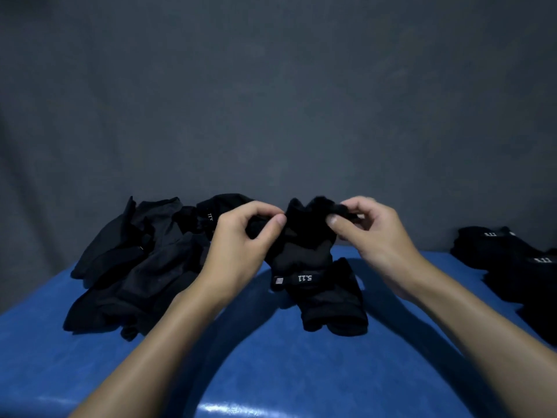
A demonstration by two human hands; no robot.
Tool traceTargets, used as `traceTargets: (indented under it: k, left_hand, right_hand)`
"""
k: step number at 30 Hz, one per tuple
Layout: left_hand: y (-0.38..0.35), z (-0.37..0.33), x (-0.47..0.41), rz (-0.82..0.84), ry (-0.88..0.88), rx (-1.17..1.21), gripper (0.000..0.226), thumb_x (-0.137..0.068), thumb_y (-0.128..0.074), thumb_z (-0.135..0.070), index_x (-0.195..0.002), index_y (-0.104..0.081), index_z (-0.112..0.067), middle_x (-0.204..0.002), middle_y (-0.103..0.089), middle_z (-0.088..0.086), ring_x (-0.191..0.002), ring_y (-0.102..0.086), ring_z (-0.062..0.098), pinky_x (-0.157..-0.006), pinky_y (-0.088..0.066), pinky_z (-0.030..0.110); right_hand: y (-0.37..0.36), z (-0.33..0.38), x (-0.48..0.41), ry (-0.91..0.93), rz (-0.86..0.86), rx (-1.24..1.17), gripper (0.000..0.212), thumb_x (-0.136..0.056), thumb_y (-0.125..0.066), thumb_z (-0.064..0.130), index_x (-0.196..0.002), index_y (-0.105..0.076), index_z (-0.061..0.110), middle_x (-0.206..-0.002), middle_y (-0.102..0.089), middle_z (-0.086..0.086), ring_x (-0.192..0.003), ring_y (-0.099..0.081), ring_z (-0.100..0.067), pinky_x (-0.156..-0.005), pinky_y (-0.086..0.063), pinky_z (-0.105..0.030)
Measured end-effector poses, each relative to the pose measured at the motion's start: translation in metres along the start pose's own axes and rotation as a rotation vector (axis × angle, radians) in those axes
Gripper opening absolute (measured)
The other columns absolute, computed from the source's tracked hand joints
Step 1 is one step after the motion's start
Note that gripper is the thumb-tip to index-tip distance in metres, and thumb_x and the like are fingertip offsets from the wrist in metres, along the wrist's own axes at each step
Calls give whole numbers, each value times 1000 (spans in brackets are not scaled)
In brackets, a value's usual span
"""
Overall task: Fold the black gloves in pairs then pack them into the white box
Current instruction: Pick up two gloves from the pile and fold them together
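Both hands are raised over the middle of the blue table [271, 372], holding 1 black glove [301, 251] between them. The left hand [241, 239] pinches the glove's upper left edge between thumb and forefinger, the other fingers curled in behind. The right hand [376, 233] pinches the upper right edge, near the short finger openings, with its thumb in front and its fingers bent over the top. The glove hangs from these 2 grips with its wrist end lowest, and the wrist strap [297, 279] shows a small white logo (it reads upside down from here).

A second glove [334, 309] lies flat on the table just below and slightly right of the held one. The strap end overlaps it in the picture, but whether the 2 touch cannot be told.

To the left, a loose heap of gloves [135, 267] sprawls on the table, reaching from near the left wrist back to the table's far edge. At the right edge of the view lies a darker cluster of gloves [518, 267], well apart from the hands, with white logos showing on 2 of them. A grey backdrop [271, 86] fills the view behind the table.
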State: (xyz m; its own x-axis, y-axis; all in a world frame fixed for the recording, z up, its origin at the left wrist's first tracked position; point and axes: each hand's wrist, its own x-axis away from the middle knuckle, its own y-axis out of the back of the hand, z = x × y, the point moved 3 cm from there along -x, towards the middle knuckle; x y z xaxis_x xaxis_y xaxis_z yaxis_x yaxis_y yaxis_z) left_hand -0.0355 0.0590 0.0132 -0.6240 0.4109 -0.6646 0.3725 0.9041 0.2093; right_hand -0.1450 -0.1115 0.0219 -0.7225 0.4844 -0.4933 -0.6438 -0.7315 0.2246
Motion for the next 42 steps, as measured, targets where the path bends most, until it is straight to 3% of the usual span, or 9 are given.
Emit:
traceTargets:
  k: [7, 14, 21, 24, 26, 28, 32, 36, 42]
  left_hand:
    - [-9, -3, -1, 40, 116, 215, 22, -83, -80, -16, -102, -71, -21, -91, -74, -4, -96, -69, 14, -87, -55, 30]
    - [-28, 6, 6, 49, 242, 216, 30, -84, -76, -3, -110, -62, -9, -64, -67, -15, -70, -66, 0, -71, -56, 20]
    - [-45, 37, 18, 179, 406, 15, 38, -85, -77, -14, -115, -55, -19, -82, -67, 3, -67, -63, 8, -63, -55, 26]
    - [-49, 43, 22, 266, 371, -117, 39, -84, -77, -16, -115, -54, -25, -89, -66, 3, -73, -62, 14, -72, -57, 37]
    - [-49, 43, 22, 276, 338, -155, 37, -84, -77, -18, -114, -56, -26, -95, -64, 2, -74, -60, 13, -69, -55, 28]
    - [-49, 43, 21, 277, 308, -206, 30, -84, -77, -21, -108, -60, -26, -99, -63, -2, -75, -57, 9, -66, -49, 17]
    - [-50, 46, 22, 282, 317, -262, 14, -86, -75, -25, -99, -70, -26, -106, -66, -3, -97, -63, 12, -87, -51, 24]
    - [-48, 40, 24, 285, 229, -320, 16, -90, -71, -24, -106, -69, -24, -113, -54, -6, -99, -57, 6, -80, -36, 1]
    - [-32, 27, 24, 360, 115, -378, 17, -92, -66, -36, -108, -67, -32, -121, -49, -15, -116, -49, 3, -101, -36, 23]
  right_hand:
    - [5, 7, -3, 40, -124, -51, 17, -90, -66, 15, -83, -59, 1, -72, -59, -2, -67, -54, -11, -64, -49, -34]
    - [12, -5, 2, -176, -108, -81, 23, -85, -73, 14, -100, -57, 10, -79, -68, -11, -63, -64, -14, -59, -54, -34]
    - [10, -47, 7, -353, -25, 174, 37, -87, -71, 22, -115, -48, 14, -78, -55, -2, -64, -57, -12, -55, -47, -24]
    - [12, -58, 11, -387, 63, 255, 41, -87, -70, 15, -118, -45, 19, -84, -59, -6, -71, -63, -20, -63, -54, -29]
    - [14, -61, 11, -383, 95, 310, 40, -83, -72, 11, -112, -46, 23, -97, -62, -13, -79, -64, -28, -72, -55, -39]
    - [13, -62, 12, -356, 96, 343, 31, -82, -72, 9, -99, -50, 22, -96, -62, -12, -72, -59, -23, -65, -52, -37]
    - [13, -64, 13, -362, 67, 412, 12, -83, -73, 17, -80, -62, 17, -86, -66, -5, -73, -58, -17, -66, -50, -31]
    - [17, -65, 17, -364, 71, 470, 9, -86, -70, 23, -90, -63, 22, -106, -61, 1, -94, -57, -15, -78, -43, -28]
    - [30, -54, 27, -346, 106, 470, 8, -90, -64, 33, -87, -63, 26, -74, -63, -7, -63, -53, -15, -66, -45, -33]
